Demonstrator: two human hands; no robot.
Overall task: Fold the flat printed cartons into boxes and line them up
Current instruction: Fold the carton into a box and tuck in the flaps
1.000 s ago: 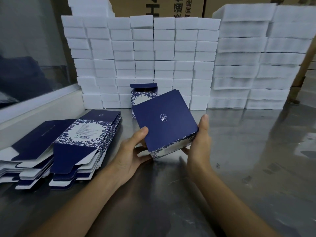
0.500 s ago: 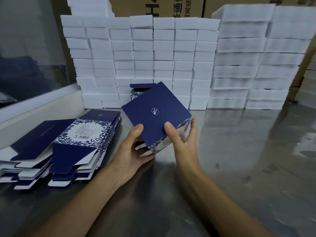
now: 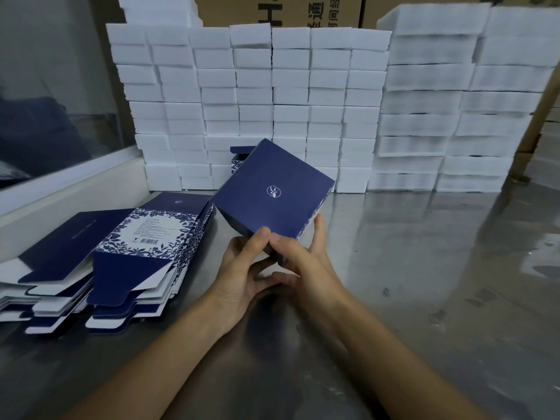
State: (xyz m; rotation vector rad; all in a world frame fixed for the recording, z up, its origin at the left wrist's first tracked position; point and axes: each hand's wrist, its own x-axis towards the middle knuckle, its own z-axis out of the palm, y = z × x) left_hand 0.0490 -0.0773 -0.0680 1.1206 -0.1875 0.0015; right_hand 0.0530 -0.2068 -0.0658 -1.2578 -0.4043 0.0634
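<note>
both hands work one navy carton point(image 3: 272, 192), held tilted above the steel table point(image 3: 424, 268), its logo face turned up toward the camera and its near corner down between the hands. left hand point(image 3: 242, 271) grasps that near corner, thumb on the top face and fingers curled below; right hand point(image 3: 303, 262) pinches the same corner from the other side, thumb on top, one finger straight up along the floral side panel. the carton looks already squared into box form; the step in hand seems to be closing the near end, though the flaps are hidden under the hands, so cannot tell whether they are tucked. next move, as a judgement: seat the end flap fully, then turn the box upright and set it beside the finished box point(image 3: 239, 156), which stands with lid flap raised against the wall of white foam blocks point(image 3: 257, 95) and is mostly hidden behind the held carton. to the left lie two fanned stacks of flat cartons point(image 3: 127, 253), just beside the left forearm. the nearest flat stack crowds the left side, and the foam wall limits how far back the row can go. brown shipping cartons point(image 3: 272, 10) stand behind the foam.
</note>
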